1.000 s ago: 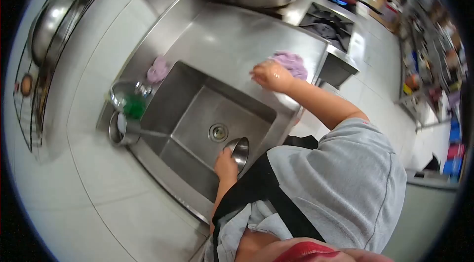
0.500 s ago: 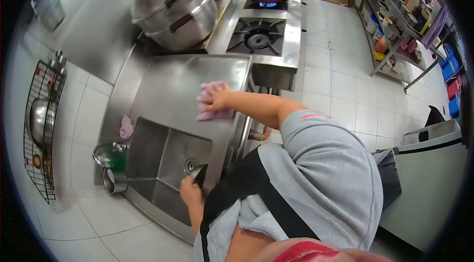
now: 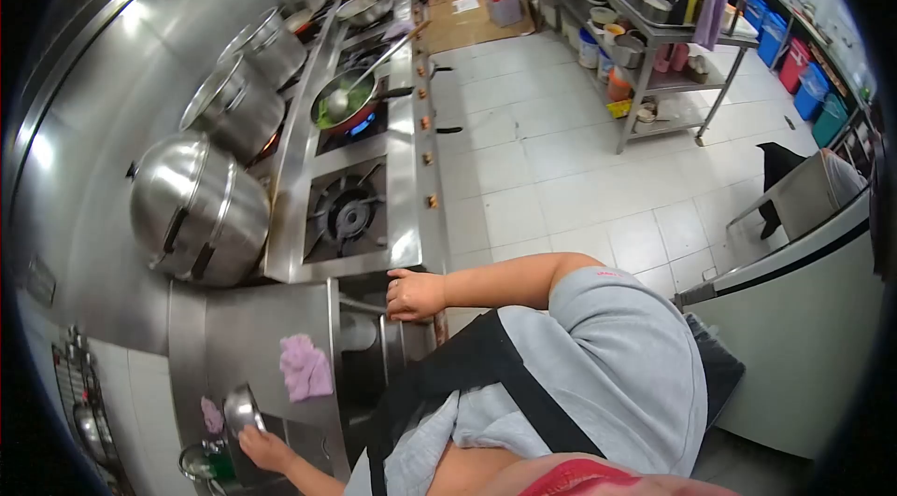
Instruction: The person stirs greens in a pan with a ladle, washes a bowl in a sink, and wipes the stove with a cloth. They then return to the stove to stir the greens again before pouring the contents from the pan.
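My left hand (image 3: 266, 449), at lower left, is closed on the rim of a shiny metal bowl (image 3: 245, 409). The bowl is tilted above the sink end of the steel counter. A crumpled pink cloth (image 3: 306, 367) lies on the steel drainboard (image 3: 243, 318), apart from both hands. My right hand (image 3: 416, 295) is beside the front corner of the stove, over the gap by the counter. Its fingers are curled in and no object shows in them; the palm side is hidden.
A gas burner (image 3: 352, 208) stands beyond the counter, with a wok (image 3: 346, 96) holding greens and a ladle over a blue flame. Large steel pots (image 3: 201, 206) line the wall. A loaded steel shelf (image 3: 654, 43) and a white-topped appliance (image 3: 794, 337) are to the right.
My right hand has let go of the pink cloth and moved to the stove corner. My left hand has lifted the bowl from the sink. The view has turned toward the stove.
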`<state>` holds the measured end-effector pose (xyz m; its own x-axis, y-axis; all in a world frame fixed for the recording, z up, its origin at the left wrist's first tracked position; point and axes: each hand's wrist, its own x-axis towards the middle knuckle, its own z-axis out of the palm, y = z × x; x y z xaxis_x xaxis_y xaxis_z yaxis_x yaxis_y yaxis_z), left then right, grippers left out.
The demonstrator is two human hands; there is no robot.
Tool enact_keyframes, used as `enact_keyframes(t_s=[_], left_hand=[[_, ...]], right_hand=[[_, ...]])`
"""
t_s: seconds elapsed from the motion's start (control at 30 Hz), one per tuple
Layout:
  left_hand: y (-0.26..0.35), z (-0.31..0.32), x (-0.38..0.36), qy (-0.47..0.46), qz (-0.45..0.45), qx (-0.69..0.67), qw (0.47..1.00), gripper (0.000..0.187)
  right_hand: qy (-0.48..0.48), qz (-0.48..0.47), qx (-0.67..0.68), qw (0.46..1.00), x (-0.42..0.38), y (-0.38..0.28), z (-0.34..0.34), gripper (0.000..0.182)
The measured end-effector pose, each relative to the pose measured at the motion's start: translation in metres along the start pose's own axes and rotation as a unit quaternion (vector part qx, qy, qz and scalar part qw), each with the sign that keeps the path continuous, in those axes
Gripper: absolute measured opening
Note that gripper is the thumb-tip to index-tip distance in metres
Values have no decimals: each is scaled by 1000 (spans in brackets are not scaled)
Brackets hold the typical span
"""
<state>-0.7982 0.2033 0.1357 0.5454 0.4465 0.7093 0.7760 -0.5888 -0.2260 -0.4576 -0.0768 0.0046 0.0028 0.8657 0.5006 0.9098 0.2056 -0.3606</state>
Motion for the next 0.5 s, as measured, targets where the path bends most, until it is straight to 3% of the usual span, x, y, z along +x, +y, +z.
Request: enact_keyframes(t_s=[0.07, 0.1, 0.17, 0.23, 0.3, 0.37, 0.4, 0.47, 0.5], left_hand=[[49, 32, 19, -24, 112, -88, 990, 4], [72, 43, 27, -21, 113, -99, 988, 4], [115, 65, 49, -120, 176, -145, 966, 8], [135, 78, 97, -24, 60, -58, 996, 12], [154, 73, 155, 82, -48, -94, 991, 14], [218, 12, 207, 213, -41, -95, 972, 11], [248, 9, 220, 214, -37, -102, 971, 11], [311, 7, 254, 182, -111, -308, 927, 7], [360, 7, 262, 191, -82, -460, 863, 7]], right_hand=[[13, 58, -31, 998, -33, 24, -16, 15], [12, 65, -40, 997, -51, 36, -23, 15], [-91, 118, -107, 983, -89, 60, -42, 15], [-89, 129, -133, 979, -129, 81, -67, 15], [-7, 198, -103, 975, -165, 101, -99, 15], [3, 242, -122, 963, -195, 126, -142, 15], [17, 277, -130, 952, -207, 134, -156, 15], [142, 302, -147, 931, -231, 140, -186, 29], [190, 328, -153, 913, -237, 132, -203, 40]])
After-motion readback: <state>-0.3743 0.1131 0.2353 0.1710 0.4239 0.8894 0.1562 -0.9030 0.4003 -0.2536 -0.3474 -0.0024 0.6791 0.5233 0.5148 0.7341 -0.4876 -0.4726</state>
